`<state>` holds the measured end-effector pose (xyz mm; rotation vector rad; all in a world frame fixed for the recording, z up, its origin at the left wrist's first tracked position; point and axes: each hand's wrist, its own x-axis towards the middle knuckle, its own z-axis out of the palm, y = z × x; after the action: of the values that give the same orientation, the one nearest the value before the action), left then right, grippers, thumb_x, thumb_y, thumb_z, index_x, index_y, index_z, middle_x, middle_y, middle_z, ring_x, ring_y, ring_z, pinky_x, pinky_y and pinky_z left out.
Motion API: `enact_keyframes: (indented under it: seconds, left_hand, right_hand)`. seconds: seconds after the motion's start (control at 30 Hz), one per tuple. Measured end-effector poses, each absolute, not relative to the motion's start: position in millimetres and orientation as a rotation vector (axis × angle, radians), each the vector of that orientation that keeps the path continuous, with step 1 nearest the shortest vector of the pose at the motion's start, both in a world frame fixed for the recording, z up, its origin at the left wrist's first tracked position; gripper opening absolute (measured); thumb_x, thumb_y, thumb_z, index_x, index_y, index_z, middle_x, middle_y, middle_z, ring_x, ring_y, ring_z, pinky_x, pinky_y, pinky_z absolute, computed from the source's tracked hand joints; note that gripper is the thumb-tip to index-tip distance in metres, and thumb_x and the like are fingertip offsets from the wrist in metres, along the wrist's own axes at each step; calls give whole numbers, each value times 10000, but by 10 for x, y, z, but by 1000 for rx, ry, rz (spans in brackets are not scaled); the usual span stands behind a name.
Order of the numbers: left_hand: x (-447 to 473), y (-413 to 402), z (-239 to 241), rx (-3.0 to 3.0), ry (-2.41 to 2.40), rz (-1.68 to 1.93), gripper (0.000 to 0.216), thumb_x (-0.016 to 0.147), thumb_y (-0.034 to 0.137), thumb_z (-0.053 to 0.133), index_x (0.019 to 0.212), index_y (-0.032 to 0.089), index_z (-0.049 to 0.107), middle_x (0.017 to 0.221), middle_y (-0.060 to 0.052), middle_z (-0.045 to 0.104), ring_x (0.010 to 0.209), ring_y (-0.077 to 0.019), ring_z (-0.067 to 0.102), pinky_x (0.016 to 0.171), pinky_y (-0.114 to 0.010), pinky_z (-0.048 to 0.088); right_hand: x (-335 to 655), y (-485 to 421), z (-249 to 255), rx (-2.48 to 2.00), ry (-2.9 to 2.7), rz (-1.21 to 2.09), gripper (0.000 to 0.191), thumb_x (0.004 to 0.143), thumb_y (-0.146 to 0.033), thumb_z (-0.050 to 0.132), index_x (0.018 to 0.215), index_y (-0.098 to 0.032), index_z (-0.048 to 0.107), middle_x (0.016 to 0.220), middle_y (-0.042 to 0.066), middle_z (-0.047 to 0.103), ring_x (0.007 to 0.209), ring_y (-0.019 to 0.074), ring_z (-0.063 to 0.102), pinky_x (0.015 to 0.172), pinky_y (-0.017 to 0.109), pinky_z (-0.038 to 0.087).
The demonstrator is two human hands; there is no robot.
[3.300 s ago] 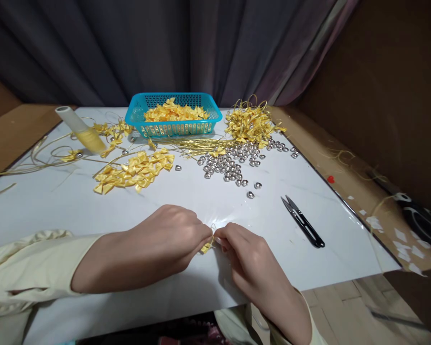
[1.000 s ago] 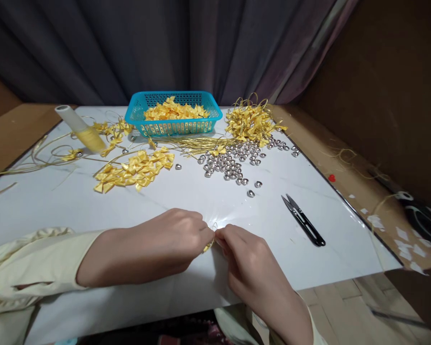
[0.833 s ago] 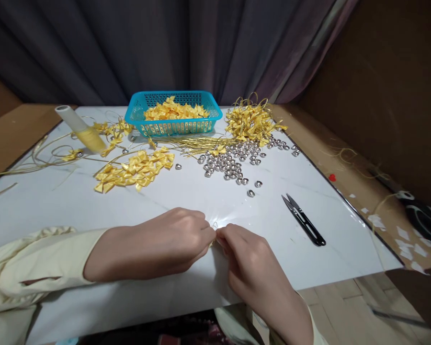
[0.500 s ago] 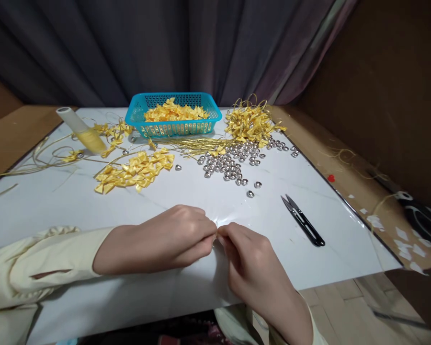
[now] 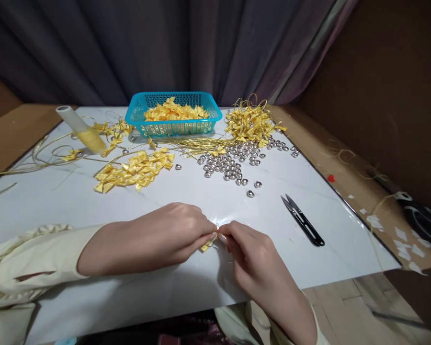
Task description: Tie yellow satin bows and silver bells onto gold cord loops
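Note:
My left hand [image 5: 161, 237] is pinched on a small yellow ribbon bow [image 5: 206, 245], and part of the bow shows below the fingertips. Meeting it over the white sheet, my right hand [image 5: 255, 258] has thumb and forefinger pressed together at the same spot. What the right fingers grip is too small and covered to make out. Silver beads [image 5: 226, 163] lie loose beyond my hands. To the right rest black-handled thread snips [image 5: 303, 223], blades pointing away. A group of yellow bows [image 5: 134, 170] is spread at the left.
At the back stands a blue basket [image 5: 179, 128] of yellow bows. Beside it is a heap of bows with gold cords [image 5: 251, 120]. A thread spool [image 5: 81, 129] leans at the left. Scissors [image 5: 422, 215] and paper scraps [image 5: 404, 247] lie at the right edge.
My left hand has shifted slightly and part of the yellow bow now shows under its fingertips. The right hand stays at nearly the same place, still pinched.

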<state>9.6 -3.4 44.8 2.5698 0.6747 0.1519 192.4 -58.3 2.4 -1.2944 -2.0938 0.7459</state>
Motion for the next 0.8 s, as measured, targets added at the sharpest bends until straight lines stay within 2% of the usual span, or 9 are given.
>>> enact_keyframes:
  seconds: [0.43,0.8]
  left_hand:
    - [75,-52,416,2627,693,128,206,907,131,441,846,145,637,676,-21,619,606,-147,573,577,-244,403]
    - [30,-75,343,2895,597,76,169,864,35,460,913,127,593,707,-39,597,623,-184,534,553,-291,387]
  right_hand:
    - [1923,-555,33,-1273,-2112,805,229,873,-84,350,872,-162,565,752,49,618,661,169,549,588,284,407]
    - [1917,-526,29,-1235,-2132,789,201,868,-72,366,805,-184,520,702,18,595,614,143,534,550,248,383]
